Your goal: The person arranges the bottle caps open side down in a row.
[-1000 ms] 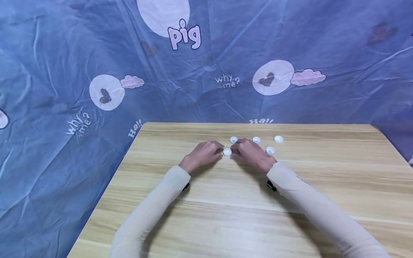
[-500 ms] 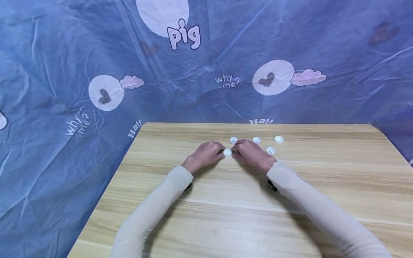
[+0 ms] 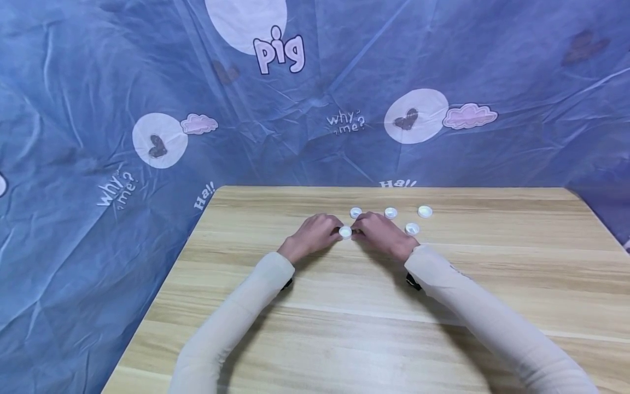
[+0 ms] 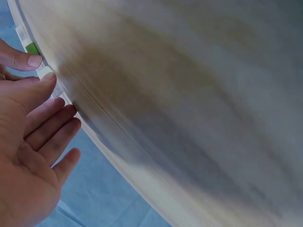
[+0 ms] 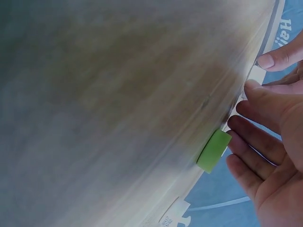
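Observation:
A small round white container [image 3: 345,232] stands on the table between my two hands, its top pale and recessed. From its left side my left hand [image 3: 315,232] pinches it, thumb at the near side; in the left wrist view that thumb lies against the white container [image 4: 46,72] and the other fingers are loosely bent. My right hand [image 3: 381,234] pinches the opposite side. Both thumb tips meet the white container [image 5: 257,74] in the right wrist view. A green-sided round piece [image 5: 214,150] stands close to the right hand's lower fingers.
More round white containers stand behind and to the right: one at the back [image 3: 356,212], another behind the right hand [image 3: 391,212], one by the right wrist [image 3: 412,229] and one farther right [image 3: 425,211]. Blue printed cloth [image 3: 295,142] hangs at the wooden table's [image 3: 344,339] far edge.
My left hand has come slightly right, its fingertips now closer against the white container. The right hand has barely moved, and the other containers stay where they were.

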A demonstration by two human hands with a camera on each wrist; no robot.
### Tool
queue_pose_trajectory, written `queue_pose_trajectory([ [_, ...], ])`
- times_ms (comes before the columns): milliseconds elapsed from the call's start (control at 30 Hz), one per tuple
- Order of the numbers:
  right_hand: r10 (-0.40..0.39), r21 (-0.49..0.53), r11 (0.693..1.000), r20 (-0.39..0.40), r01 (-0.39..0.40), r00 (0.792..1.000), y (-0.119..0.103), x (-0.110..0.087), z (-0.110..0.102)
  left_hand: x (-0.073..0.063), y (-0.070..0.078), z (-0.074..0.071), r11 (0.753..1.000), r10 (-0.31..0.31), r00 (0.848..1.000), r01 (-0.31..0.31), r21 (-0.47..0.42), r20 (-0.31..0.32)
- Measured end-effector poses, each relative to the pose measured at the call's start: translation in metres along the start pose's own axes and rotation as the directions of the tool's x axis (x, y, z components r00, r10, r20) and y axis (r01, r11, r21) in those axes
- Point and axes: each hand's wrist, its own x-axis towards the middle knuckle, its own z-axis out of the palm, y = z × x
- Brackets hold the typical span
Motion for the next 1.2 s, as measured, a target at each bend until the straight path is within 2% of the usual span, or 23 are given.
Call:
queue_pose_trajectory([
  [167, 0.018, 0.027, 0.999, -0.003, -0.018, 1.0, -0.001, 0.001, -0.002, -0.001, 0.001, -0.002, 1.0, 0.014, 1.0, -0.014, -0.004, -0.005],
  [367, -0.007, 0.043, 0.999, -0.018, 0.007, 1.0, -0.005, 0.002, -0.01, -0.006, 0.004, -0.01, 0.997, 0.004, 0.999, -0.007, -0.077, -0.045],
  [567, -0.031, 0.051, 0.998, -0.07, 0.034, 0.997, -0.011, 0.0, -0.015, -0.015, 0.006, -0.017, 0.994, 0.0, 0.996, -0.01, -0.108, -0.09],
  [733, -0.022, 0.078, 0.996, -0.112, 0.031, 0.993, -0.017, -0.005, -0.018, -0.024, 0.009, -0.021, 0.985, -0.011, 0.991, -0.012, -0.171, -0.135],
  [967, 0.048, 0.16, 0.987, -0.148, -0.024, 0.988, -0.029, -0.01, -0.026, -0.038, 0.013, -0.029, 0.968, -0.024, 0.975, -0.033, -0.248, -0.221],
  [1200, 0.079, 0.26, 0.965, -0.186, -0.029, 0.979, -0.037, -0.012, -0.031, -0.047, 0.015, -0.035, 0.949, 0.012, 0.952, -0.107, -0.297, -0.305],
])
